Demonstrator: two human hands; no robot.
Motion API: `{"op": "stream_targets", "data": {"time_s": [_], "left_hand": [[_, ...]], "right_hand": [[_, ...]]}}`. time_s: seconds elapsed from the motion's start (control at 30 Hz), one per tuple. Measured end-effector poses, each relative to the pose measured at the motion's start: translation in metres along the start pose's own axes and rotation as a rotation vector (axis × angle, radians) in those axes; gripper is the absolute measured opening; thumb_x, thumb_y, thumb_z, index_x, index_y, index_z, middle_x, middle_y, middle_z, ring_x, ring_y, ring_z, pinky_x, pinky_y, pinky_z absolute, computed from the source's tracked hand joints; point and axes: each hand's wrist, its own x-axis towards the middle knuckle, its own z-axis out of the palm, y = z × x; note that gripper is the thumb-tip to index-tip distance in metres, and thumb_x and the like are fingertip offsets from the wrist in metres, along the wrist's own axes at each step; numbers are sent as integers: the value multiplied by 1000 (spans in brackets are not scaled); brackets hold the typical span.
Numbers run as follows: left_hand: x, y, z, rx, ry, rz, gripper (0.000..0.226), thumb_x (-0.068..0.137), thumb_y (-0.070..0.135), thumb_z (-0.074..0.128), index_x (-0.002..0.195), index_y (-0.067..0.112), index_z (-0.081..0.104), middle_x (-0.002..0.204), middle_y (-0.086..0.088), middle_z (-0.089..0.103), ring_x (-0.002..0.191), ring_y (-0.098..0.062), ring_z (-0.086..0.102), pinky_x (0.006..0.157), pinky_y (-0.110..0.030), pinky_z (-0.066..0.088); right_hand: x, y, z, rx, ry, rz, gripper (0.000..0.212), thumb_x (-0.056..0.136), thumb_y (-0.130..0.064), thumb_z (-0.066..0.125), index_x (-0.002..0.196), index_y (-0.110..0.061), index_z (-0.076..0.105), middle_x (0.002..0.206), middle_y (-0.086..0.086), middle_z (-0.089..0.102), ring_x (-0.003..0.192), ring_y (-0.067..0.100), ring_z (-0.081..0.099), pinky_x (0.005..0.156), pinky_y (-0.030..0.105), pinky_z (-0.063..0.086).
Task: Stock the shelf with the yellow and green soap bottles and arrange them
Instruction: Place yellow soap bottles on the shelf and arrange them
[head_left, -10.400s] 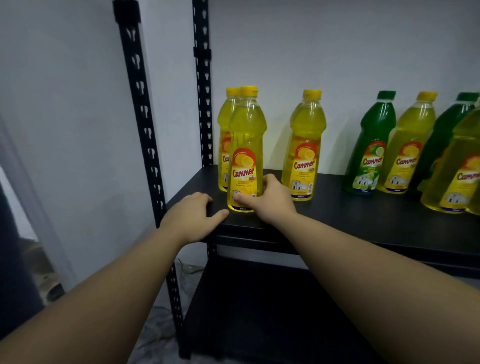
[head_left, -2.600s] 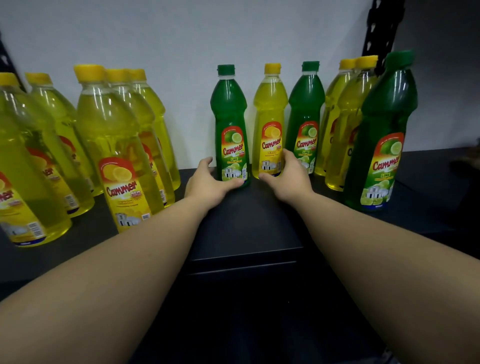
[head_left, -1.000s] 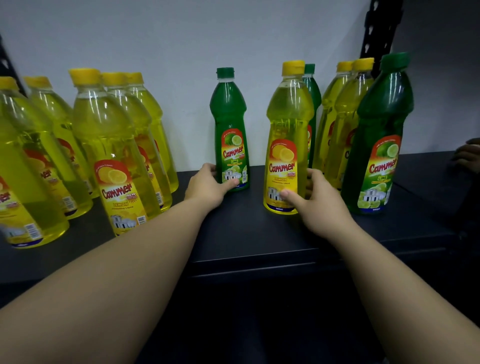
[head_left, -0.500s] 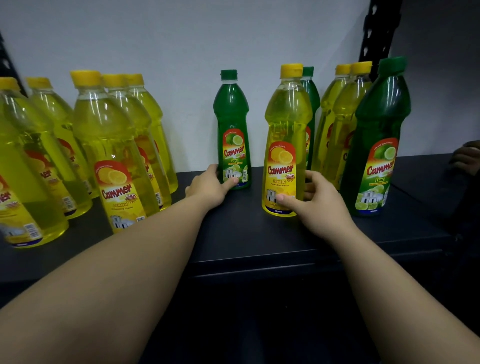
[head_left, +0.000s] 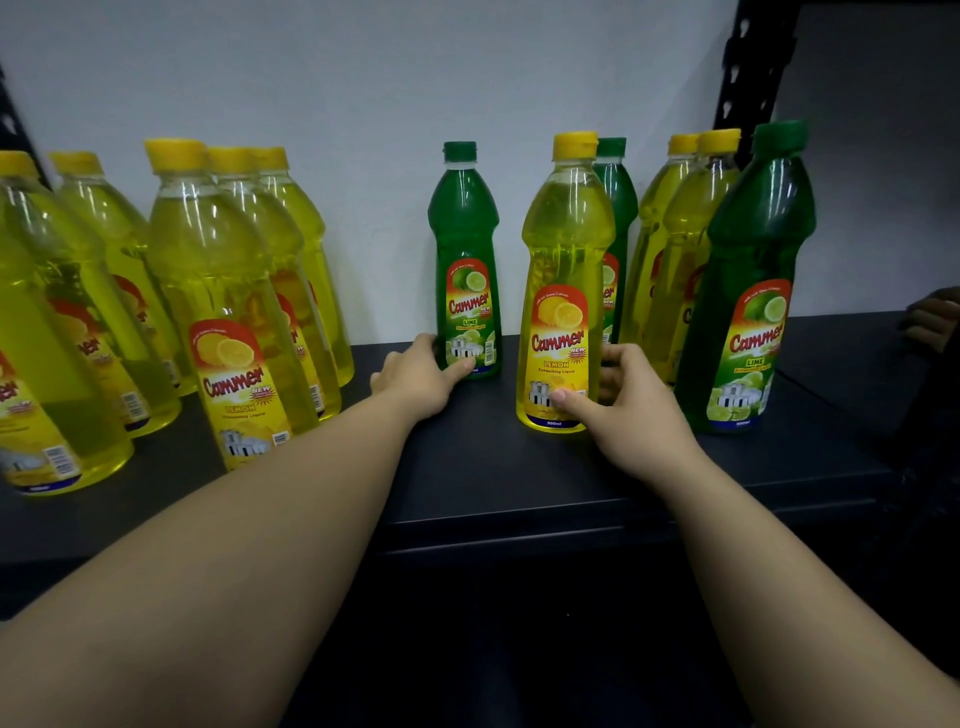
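Observation:
On the black shelf my right hand grips the base of an upright yellow lemon bottle, thumb on its label. My left hand holds the foot of a green lime bottle standing near the wall. Behind the held yellow bottle stands another green bottle, mostly hidden. Two yellow bottles and a large-looking green bottle stand to the right. Several yellow bottles crowd the left side.
A white wall backs the shelf. A black slotted upright rises at the back right. Another person's hand shows at the far right edge. A lower dark shelf lies below the front edge.
Since 2.6 s ago my right hand drew the yellow bottle forward out of the back row. In the last half second it has barely moved; my left hand stays on the green bottle.

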Motion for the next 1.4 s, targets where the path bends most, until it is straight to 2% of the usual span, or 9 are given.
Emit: {"op": "stream_targets", "data": {"time_s": [0.17, 0.3, 0.4, 0.5, 0.6, 0.73, 0.93, 1.13, 1.4], "left_hand": [[-2, 3, 0, -12, 21, -7, 77, 90, 73, 58, 150, 27, 42, 148, -1, 57, 138, -30, 49, 110, -53, 40], [-9, 2, -3, -186, 75, -24, 78, 89, 62, 70, 149, 21, 42, 139, 1, 62, 132, -27, 55, 110, -51, 44], [-23, 2, -7, -402, 181, 22, 43, 91, 41, 76, 122, 20, 57, 111, 4, 66, 109, -21, 65, 89, -33, 51], [-41, 10, -16, -666, 7, 117, 21, 90, 30, 73, 107, 20, 65, 106, 0, 71, 96, -18, 69, 80, -30, 52], [-60, 16, -21, -687, -247, 259, 41, 87, 32, 79, 123, 17, 63, 116, -4, 72, 99, -14, 71, 78, -18, 54], [-69, 12, -18, -573, -264, 326, 84, 66, 42, 96, 137, 24, 54, 117, 7, 73, 101, -6, 73, 87, -27, 61], [-69, 10, -20, -543, -201, 333, 82, 64, 42, 97, 134, 27, 56, 113, 8, 75, 99, -7, 74, 83, -26, 61], [-68, 11, -19, -555, -195, 325, 78, 66, 39, 96, 133, 27, 57, 109, 8, 76, 94, -4, 74, 73, -16, 58], [-67, 12, -19, -583, -191, 302, 79, 61, 41, 98, 128, 29, 58, 108, 9, 75, 93, -2, 74, 76, -21, 59]], "right_hand": [[2, 2, 0, -5, -4, 0, 72, 84, -41, 81, 143, -24, 42, 132, -5, 65, 113, 13, 66, 96, 40, 57], [3, 3, 1, -27, -8, -20, 69, 86, -41, 80, 142, -26, 44, 132, -5, 64, 113, 12, 65, 93, 34, 56], [6, 0, 0, -58, -11, -35, 73, 84, -43, 80, 146, -25, 46, 127, -2, 61, 103, 9, 64, 84, 28, 54], [9, -3, 1, -35, -39, -42, 72, 85, -38, 82, 146, -20, 48, 104, -12, 62, 89, 2, 63, 73, 20, 51], [9, -6, 6, -19, -57, -44, 70, 82, -33, 85, 142, -20, 50, 100, -17, 63, 90, 3, 66, 78, 26, 57], [9, -2, 8, -5, -95, -74, 52, 78, -29, 89, 120, -24, 58, 106, -11, 71, 97, 9, 71, 90, 42, 61], [3, -4, 9, -62, -123, -140, 46, 82, -35, 85, 118, -39, 55, 101, -26, 66, 102, 4, 67, 94, 37, 57], [5, 2, 14, -221, -28, -62, 59, 82, -55, 79, 130, -26, 59, 112, -8, 67, 104, 11, 64, 88, 34, 55], [58, 8, 8, -88, 253, 205, 60, 88, -36, 78, 136, -10, 53, 131, 9, 64, 120, 29, 61, 92, 35, 49]]}}
